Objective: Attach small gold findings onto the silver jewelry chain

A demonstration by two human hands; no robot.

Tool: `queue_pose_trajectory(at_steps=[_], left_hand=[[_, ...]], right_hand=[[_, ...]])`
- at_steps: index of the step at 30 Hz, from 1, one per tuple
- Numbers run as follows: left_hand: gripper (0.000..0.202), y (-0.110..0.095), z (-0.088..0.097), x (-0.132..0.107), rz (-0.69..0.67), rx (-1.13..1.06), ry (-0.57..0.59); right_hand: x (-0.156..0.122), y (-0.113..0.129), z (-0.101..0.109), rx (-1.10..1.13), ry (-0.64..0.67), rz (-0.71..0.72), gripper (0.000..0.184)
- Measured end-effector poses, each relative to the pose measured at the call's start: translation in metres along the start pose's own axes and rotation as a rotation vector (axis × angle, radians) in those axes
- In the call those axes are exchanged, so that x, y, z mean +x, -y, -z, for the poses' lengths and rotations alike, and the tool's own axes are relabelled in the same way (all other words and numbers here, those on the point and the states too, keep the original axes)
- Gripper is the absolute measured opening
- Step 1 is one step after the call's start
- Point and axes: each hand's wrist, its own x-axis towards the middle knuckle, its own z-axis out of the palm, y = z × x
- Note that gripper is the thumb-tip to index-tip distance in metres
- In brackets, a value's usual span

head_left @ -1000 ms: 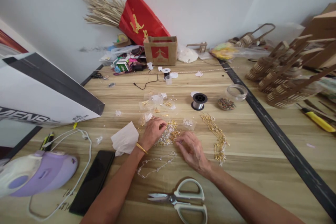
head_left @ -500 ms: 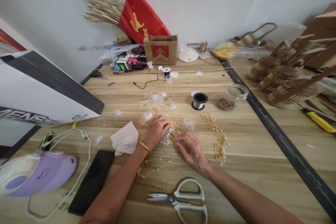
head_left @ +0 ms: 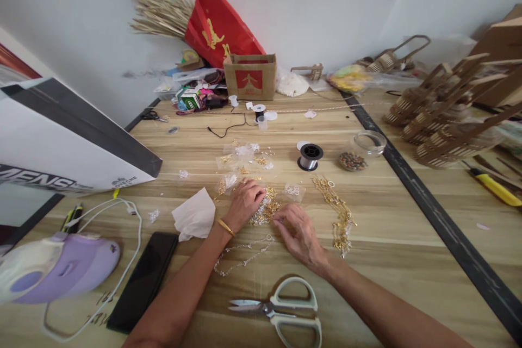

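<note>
A heap of small gold and silver charms (head_left: pixel 267 209) lies on the table between my two hands. My left hand (head_left: pixel 246 199) rests at the heap's left side, fingers curled inward and a gold bangle at its wrist. At the right edge of the heap, my right hand (head_left: pixel 299 234) has thumb and forefinger pinched together; anything between them is too small to make out. In front of the hands a silver chain with charms (head_left: pixel 244 262) lies in a loop. Gold chains (head_left: pixel 338 212) are bunched to the right. White-handled scissors (head_left: pixel 281 310) lie nearest me.
Small bags of beads (head_left: pixel 240 157) and a wire spool (head_left: pixel 310 157) sit beyond the heap. A glass jar (head_left: pixel 369 144) stands farther right. Leftward are a paper napkin (head_left: pixel 194 215), a black phone (head_left: pixel 142 283), a purple-and-white device (head_left: pixel 65 269) and a large box (head_left: pixel 73 141).
</note>
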Motion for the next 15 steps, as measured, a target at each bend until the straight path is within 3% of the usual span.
queue_pose_trajectory(at_steps=[10, 15], left_hand=[[0.014, 0.004, 0.012, -0.006, 0.085, -0.098, -0.055], [0.015, 0.006, 0.011, -0.007, 0.056, -0.081, -0.053]], right_hand=[[0.000, 0.002, 0.001, 0.023, -0.003, -0.011, 0.008], [0.000, 0.003, 0.001, 0.007, 0.002, -0.006, 0.009]])
